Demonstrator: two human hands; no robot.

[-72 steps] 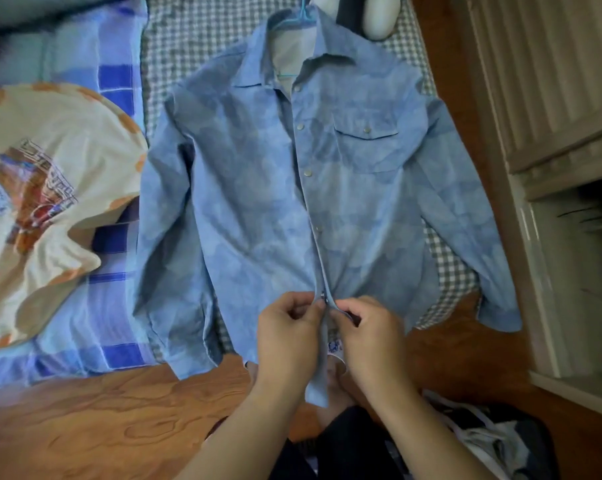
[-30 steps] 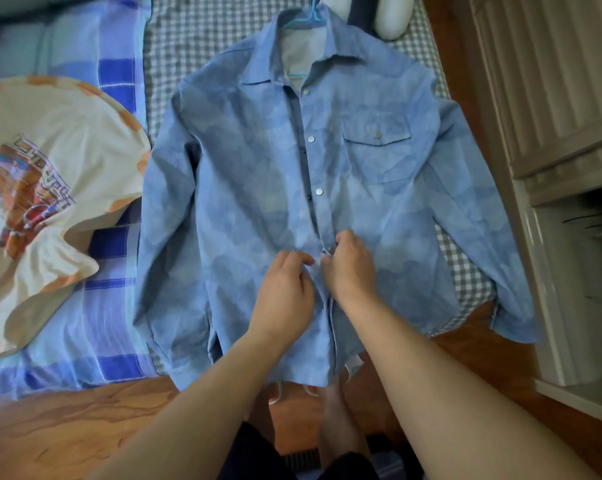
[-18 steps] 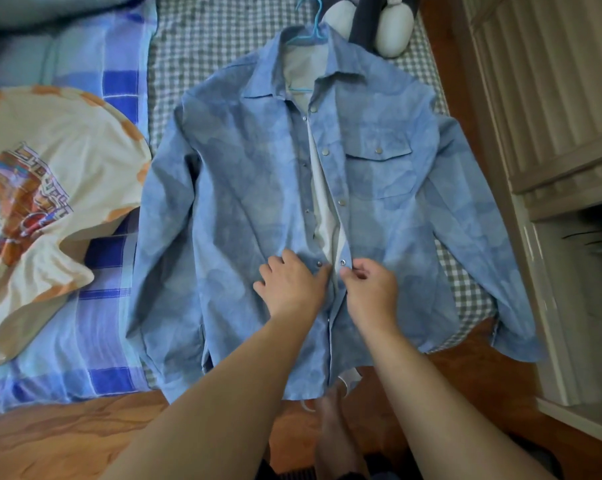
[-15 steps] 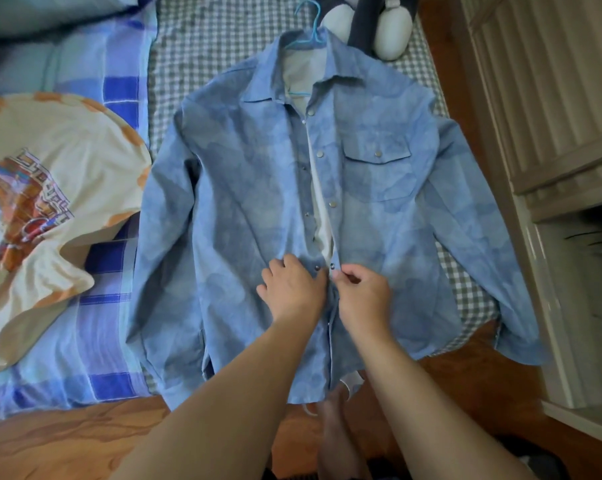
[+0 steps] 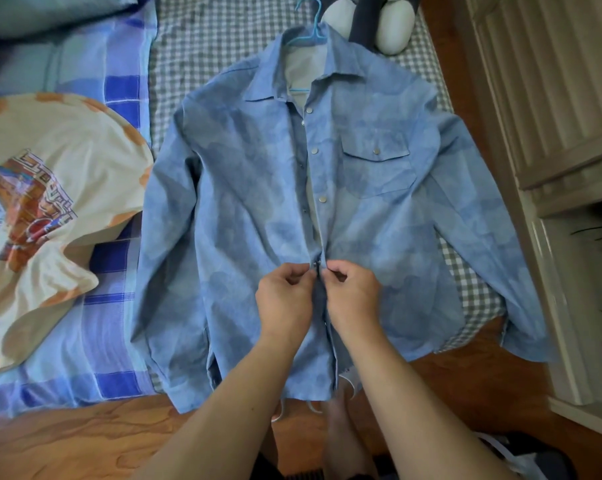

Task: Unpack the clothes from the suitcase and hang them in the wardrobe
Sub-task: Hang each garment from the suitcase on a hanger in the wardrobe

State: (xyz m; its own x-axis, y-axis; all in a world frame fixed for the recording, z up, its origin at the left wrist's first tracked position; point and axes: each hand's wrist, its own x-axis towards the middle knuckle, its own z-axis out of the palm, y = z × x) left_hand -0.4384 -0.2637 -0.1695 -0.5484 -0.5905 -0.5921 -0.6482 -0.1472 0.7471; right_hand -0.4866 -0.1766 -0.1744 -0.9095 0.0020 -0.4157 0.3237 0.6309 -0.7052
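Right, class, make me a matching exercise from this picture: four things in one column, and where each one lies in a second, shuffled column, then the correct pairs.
Things:
1. blue shirt
2. hanger
3. printed T-shirt
4. soft toy

Places:
A. on the blue striped bedding, left of the shirt
B. spread flat on the checked sheet, front up
C. at the top of the picture, right of the hanger hook
D. inside the shirt's collar, hook poking out above

Pairs: 1-B, 2-D, 3-A, 4-C
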